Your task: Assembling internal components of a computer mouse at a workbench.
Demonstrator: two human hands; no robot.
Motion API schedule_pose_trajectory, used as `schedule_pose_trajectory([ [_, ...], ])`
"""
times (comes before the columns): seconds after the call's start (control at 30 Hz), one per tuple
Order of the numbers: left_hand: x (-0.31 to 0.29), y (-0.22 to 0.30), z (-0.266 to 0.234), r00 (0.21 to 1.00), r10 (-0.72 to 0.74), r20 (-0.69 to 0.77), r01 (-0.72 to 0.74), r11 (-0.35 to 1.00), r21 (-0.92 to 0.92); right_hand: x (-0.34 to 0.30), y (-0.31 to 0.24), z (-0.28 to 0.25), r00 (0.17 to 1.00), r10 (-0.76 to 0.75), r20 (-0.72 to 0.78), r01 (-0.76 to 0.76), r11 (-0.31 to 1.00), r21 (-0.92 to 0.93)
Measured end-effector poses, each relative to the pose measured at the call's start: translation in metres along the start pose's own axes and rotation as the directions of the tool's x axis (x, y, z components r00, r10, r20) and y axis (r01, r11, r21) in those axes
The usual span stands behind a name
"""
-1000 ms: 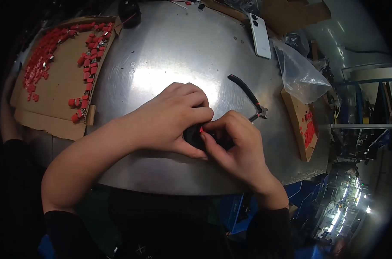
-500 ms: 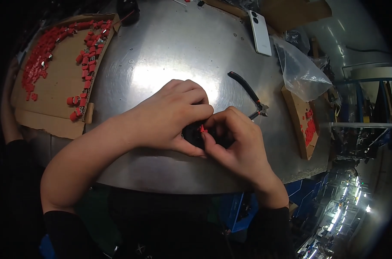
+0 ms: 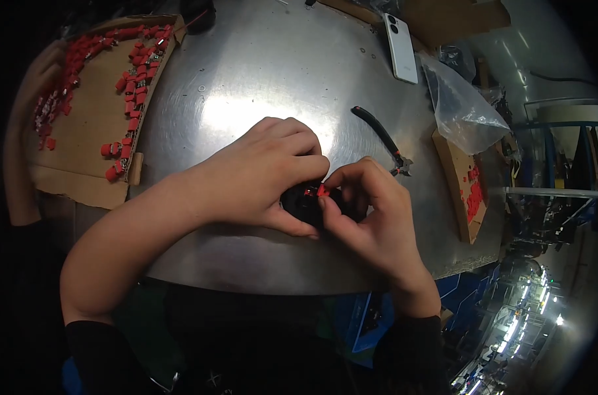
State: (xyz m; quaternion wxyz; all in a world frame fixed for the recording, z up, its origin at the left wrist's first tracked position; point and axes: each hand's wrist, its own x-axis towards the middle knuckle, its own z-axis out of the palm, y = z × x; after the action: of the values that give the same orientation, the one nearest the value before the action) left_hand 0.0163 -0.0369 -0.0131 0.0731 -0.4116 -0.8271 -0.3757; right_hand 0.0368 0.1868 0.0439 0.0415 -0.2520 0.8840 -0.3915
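Near the table's front edge my left hand is closed round a black part, thumb in front and fingers behind it. Much of that part is hidden by both hands, so its kind does not show. My right hand pinches a small red piece between thumb and forefinger, just at the top of the black part. Another bit of red shows on the black part beside the pinched piece. Black-handled cutting pliers lie on the metal table beyond my right hand.
At the left, a cardboard tray holds many red parts; another person's hand reaches into it. A cardboard box with small red pieces stands right. A white phone and clear plastic bag lie at the back right.
My right hand has moved slightly right with the red piece, uncovering more of the black part. The other person's hand has come over the red parts in the left tray.
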Motion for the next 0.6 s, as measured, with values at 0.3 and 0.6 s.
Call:
schedule_pose_trajectory([
  [0.3, -0.0039, -0.0006, -0.0009, 1.0, 0.007, -0.008, -0.007, 1.0, 0.005, -0.0001, -0.0047, 0.0078, 0.998, -0.062, 0.015, 0.063, 0.992, -0.11],
  [0.6, -0.0001, 0.0008, 0.0005, 1.0, 0.005, -0.008, -0.005, 1.0, 0.009, -0.0003, 0.0006, 0.0047, 0.996, -0.089, 0.023, 0.09, 0.993, -0.073],
])
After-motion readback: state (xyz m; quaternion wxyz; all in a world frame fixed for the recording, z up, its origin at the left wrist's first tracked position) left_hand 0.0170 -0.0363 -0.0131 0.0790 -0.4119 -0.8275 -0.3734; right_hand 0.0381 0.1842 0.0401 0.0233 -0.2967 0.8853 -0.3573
